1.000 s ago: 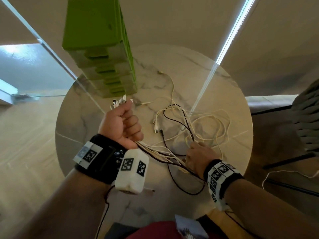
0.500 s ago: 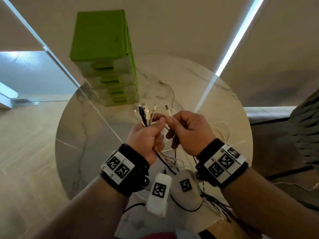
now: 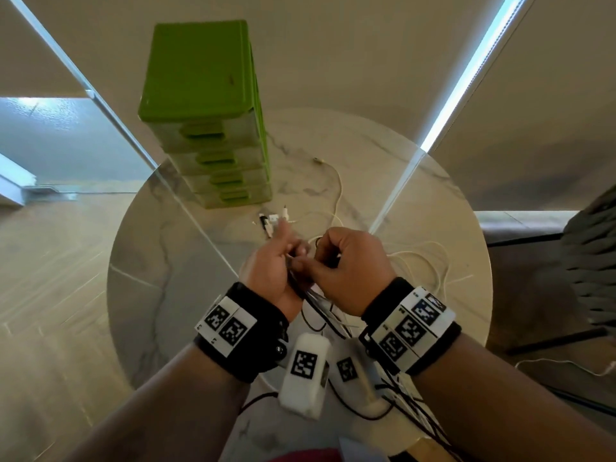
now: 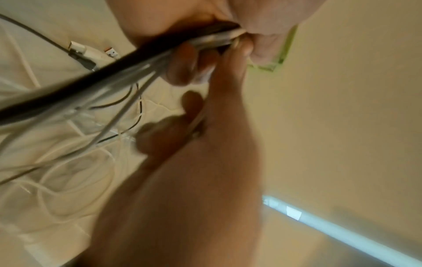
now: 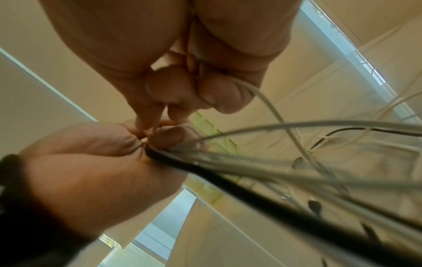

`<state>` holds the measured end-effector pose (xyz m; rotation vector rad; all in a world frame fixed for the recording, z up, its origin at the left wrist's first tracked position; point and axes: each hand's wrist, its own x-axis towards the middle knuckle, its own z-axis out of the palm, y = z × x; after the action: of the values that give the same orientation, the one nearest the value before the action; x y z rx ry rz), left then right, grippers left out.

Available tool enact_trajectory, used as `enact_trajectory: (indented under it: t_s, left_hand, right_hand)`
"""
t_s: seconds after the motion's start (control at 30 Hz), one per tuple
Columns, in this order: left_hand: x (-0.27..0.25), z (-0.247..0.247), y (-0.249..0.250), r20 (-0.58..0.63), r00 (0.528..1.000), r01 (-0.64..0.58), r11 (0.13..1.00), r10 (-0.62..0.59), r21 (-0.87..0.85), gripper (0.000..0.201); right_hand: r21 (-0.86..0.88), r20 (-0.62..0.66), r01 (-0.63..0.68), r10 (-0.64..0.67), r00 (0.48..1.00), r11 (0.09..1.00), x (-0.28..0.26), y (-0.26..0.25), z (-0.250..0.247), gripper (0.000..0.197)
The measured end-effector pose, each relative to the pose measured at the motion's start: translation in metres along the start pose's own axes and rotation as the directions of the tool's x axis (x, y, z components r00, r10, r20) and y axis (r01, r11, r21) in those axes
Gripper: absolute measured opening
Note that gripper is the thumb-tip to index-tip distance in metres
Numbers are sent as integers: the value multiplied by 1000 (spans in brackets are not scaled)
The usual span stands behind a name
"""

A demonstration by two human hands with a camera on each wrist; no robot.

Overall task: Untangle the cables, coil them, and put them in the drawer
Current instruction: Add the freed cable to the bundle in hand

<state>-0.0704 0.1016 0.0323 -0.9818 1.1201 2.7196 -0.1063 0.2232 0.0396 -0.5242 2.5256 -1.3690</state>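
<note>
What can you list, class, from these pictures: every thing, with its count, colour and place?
Green plastic drawer tower: one, green, far left of the table, drawers closed.
Round marble table: one, pale with grey veins, beneath everything.
Tangled thin cables: several, white and black, part bunched in the hands, the rest loose on the table.
Cable plugs: a few, white and black, sticking out past the left hand.
Left hand: grips the cable bunch.
Right hand: pinches a white cable.

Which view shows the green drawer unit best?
The head view: the whole green drawer unit stands on the table, drawers closed. Both wrist views catch only a green sliver behind the fingers.
</note>
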Motion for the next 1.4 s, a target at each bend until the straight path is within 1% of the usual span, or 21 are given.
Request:
enact_trajectory:
  t_s: [0.1, 0.17, 0.23, 0.3, 0.33, 0.4, 0.47, 0.53, 0.63, 0.7, 0.77, 0.83, 0.87, 0.9, 0.97, 1.03, 1.07, 1.13, 1.27, 1.33, 1.4]
  left_hand:
    - [8, -8, 20, 11, 999, 49, 977, -48, -210, 52]
    - [11, -16, 33, 39, 997, 79, 980, -73, -185, 51]
    - [13, -22, 41, 40, 996, 84, 996, -82, -38, 49]
    - [11, -24, 40, 40, 997, 56, 983, -64, 176, 43]
    - [9, -22, 36, 52, 997, 36, 955, -54, 295, 39]
    - [5, -14, 24, 90, 993, 22, 865, -78, 502, 28]
    - [0, -5, 13, 101, 977, 96, 810, -188, 578, 19]
    - [-1, -2, 8, 85, 963, 169, 818, -256, 550, 25]
    - [-1, -2, 9, 39, 989, 106, 861, -145, 498, 28]
    - [7, -8, 15, -62, 997, 62, 938, -44, 342, 24]
    - [20, -22, 27, -203, 978, 2, 983, 36, 184, 24]
    - [31, -39, 36, -323, 942, -60, 992, 92, 107, 25]
    - [33, -44, 37, -348, 931, -82, 992, 109, 91, 25]
    - [33, -47, 35, -339, 934, -95, 992, 118, 84, 26]
    - [26, -39, 24, -235, 968, -67, 992, 90, 103, 31]
    - [16, -21, 8, -116, 993, -4, 986, 24, 165, 36]
    - [13, -13, 1, -94, 996, 19, 979, 0, 201, 35]
    - [14, -2, -9, -146, 989, 52, 969, -16, 243, 30]
    - [18, 0, -7, -264, 964, 109, 961, -39, 253, 23]
    - [20, -7, 1, -280, 960, 69, 969, 1, 238, 33]
    - [26, -18, 13, -342, 939, 13, 991, 34, 136, 35]
  right_hand:
    - [-76, 207, 36, -20, 978, 996, -9, 17, -8, 24]
    - [-38, 269, -18, 28, 963, 999, -14, 37, -14, 29]
    - [134, 178, -159, 134, 975, 978, -11, 58, -20, 27]
    - [330, 82, -259, 246, 966, 908, -3, 66, -24, 24]
    - [404, 76, -287, 281, 957, 869, 1, 64, -25, 23]
    - [475, 125, -295, 269, 955, 829, 11, 54, -21, 27]
    - [420, 169, -290, 240, 956, 860, 19, 40, -16, 31]
    - [306, 158, -277, 239, 958, 911, 25, 33, -11, 24]
    - [191, 153, -269, 242, 958, 944, 26, 29, -13, 18]
    - [331, 228, -339, 274, 934, 880, 23, 33, -19, 23]
    - [407, 276, -375, 280, 920, 833, 18, 41, -29, 29]
    - [299, 242, -335, 269, 932, 894, 13, 51, -36, 32]
    - [215, 207, -298, 255, 945, 930, 12, 55, -37, 32]
    - [147, 168, -274, 249, 954, 951, 11, 56, -36, 31]
    - [96, 98, -250, 241, 966, 963, 11, 50, -28, 29]
    - [76, 58, -184, 179, 982, 980, 13, 35, -15, 26]
    - [55, 58, -131, 128, 990, 990, 13, 28, -10, 25]
    - [23, 98, -50, 47, 994, 999, 11, 18, 2, 21]
    - [-2, 121, 7, -7, 993, 1000, 3, 14, 10, 19]
    - [-2, 150, -7, 8, 989, 1000, 1, 18, 4, 18]
    - [10, 183, -55, 52, 982, 998, -1, 26, -8, 24]
